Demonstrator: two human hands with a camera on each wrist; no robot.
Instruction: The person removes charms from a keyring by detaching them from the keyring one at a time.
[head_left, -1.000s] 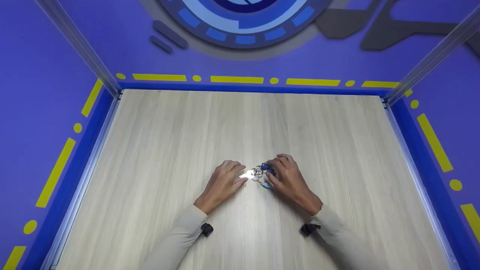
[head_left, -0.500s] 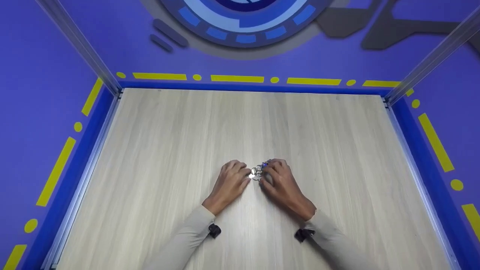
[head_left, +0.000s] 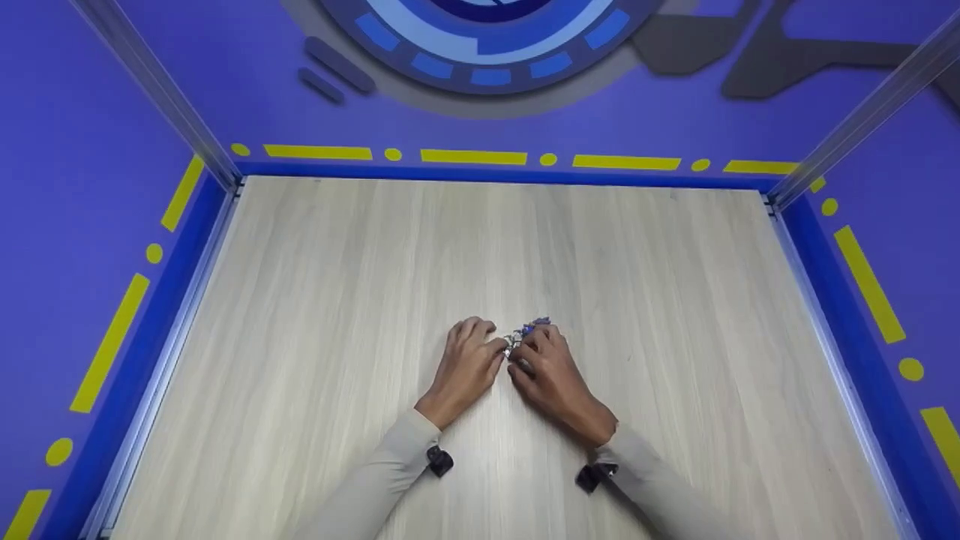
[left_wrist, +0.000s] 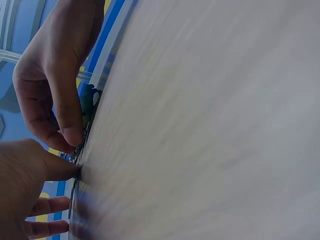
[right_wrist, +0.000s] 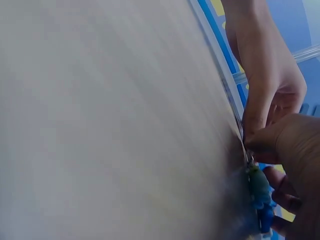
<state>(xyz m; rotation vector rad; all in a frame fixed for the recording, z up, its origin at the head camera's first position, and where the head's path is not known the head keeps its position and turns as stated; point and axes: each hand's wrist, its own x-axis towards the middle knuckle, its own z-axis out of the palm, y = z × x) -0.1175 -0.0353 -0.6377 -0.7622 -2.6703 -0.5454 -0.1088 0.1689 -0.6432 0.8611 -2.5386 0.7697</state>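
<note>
Both hands meet over a bunch of keys on the wooden table (head_left: 480,255) in the head view. My left hand (head_left: 463,367) pinches the key between thumb and index finger, which cover most of it. Small metal rings (head_left: 514,342) show in the narrow gap between the hands. With thumb and index finger, my right hand (head_left: 556,382) grips the keyring. A blue charm (head_left: 535,325) sticks out beyond its fingers. Up close in the right wrist view, a teal charm (right_wrist: 259,187) hangs by the right fingers. Low over the tabletop, the left thumb (left_wrist: 62,168) points toward the rings.
Blue panels (head_left: 480,127) with yellow dashes stand behind the table and along both sides. Metal posts (head_left: 161,90) rise at the back corners. Each sleeved wrist carries a small black camera (head_left: 440,460).
The hands have come closer together, the right one shifting left over the rings. The bright key, visible a second ago, is now mostly covered by fingers.
</note>
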